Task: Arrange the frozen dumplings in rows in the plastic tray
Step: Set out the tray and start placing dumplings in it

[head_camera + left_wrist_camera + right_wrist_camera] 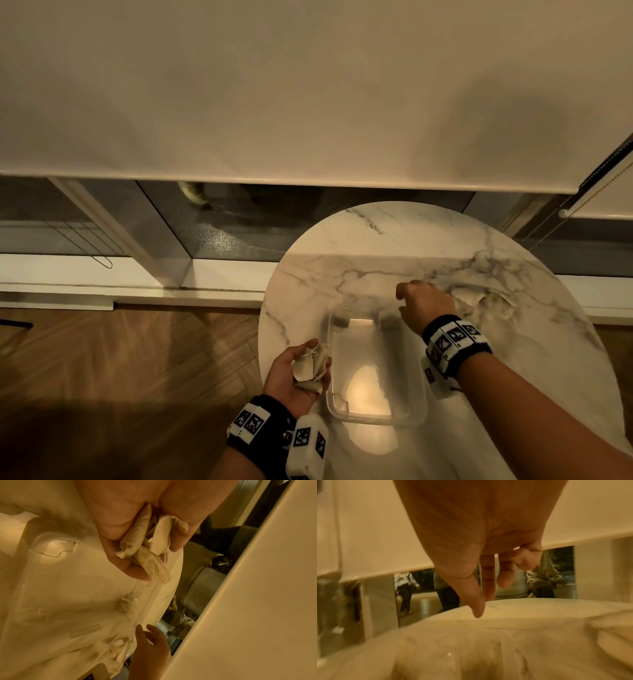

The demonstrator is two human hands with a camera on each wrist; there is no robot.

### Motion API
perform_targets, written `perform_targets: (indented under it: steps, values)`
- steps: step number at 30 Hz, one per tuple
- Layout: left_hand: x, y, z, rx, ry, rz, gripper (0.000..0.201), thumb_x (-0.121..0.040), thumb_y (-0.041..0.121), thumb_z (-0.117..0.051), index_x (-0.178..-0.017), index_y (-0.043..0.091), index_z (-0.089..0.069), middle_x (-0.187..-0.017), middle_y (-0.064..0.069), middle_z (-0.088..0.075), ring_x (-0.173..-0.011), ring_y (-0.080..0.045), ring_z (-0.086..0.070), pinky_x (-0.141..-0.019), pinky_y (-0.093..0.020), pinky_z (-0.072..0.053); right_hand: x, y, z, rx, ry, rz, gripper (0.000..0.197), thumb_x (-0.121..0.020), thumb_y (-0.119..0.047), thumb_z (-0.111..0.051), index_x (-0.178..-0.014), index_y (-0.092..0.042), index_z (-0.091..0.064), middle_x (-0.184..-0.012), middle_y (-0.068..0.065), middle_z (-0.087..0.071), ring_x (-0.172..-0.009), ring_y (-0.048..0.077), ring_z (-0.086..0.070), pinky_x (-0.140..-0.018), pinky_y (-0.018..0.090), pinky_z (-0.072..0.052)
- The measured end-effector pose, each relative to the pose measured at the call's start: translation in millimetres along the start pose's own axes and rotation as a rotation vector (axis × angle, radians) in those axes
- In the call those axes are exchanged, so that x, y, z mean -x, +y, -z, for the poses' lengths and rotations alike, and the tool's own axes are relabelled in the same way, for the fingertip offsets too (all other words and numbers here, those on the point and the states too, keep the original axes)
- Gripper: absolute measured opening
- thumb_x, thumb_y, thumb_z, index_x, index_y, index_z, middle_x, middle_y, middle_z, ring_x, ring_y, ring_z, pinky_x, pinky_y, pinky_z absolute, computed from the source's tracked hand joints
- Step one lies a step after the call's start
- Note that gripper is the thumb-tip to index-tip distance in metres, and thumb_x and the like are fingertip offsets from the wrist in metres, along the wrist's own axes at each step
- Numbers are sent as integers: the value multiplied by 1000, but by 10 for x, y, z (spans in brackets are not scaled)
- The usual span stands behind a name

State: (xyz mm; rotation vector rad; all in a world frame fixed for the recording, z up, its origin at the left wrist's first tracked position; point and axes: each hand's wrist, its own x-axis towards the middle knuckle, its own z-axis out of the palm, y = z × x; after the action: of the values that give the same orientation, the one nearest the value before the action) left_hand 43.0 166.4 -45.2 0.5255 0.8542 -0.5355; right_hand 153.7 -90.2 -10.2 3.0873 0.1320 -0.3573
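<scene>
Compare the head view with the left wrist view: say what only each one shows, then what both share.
Only the head view shows the whole round marble table, the wooden floor, both wristbands and the clear bag beyond the right hand. Only the left wrist view shows the wrinkled edges of the dumplings close up and the objects below the table edge. Both show the left hand holding several dumplings beside the plastic tray, two dumplings at the tray's far end, and the right hand's fingers holding nothing.
</scene>
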Motion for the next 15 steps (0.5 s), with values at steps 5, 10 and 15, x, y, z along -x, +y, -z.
perform_targets:
  steps: [5, 10, 15]
  values:
    - [22, -28, -42, -48, -5, -18, 18, -79, 21, -61, -83, 11, -76, -82, -19, -69, -67, -28, -65, -71, -21, -21, 375, 22, -113, -355, 49, -132, 17, -88, -36, -59, -102, -32, -66, -98, -6, -70, -90, 19, -65, -77, 36, -56]
    - [43, -109, -137, -71, 16, -23, 18, -78, 20, -62, -79, 11, -77, -83, -15, -69, -70, -28, -67, -67, -21, -24, 429, -184, -414, -358, -198, 21, 31, -96, -28, -49, -122, -31, -66, -124, -4, -66, -111, 17, -62, -95, 32, -51]
    - [79, -197, -195, -54, -1, -15, 19, -78, 18, -59, -92, 9, -69, -82, -16, -67, -69, -29, -65, -58, -21, -39, 201, -306, -556, -313, -371, 43, 43, -98, -26, -45, -140, -24, -53, -143, 7, -53, -128, 24, -53, -108, 34, -42]
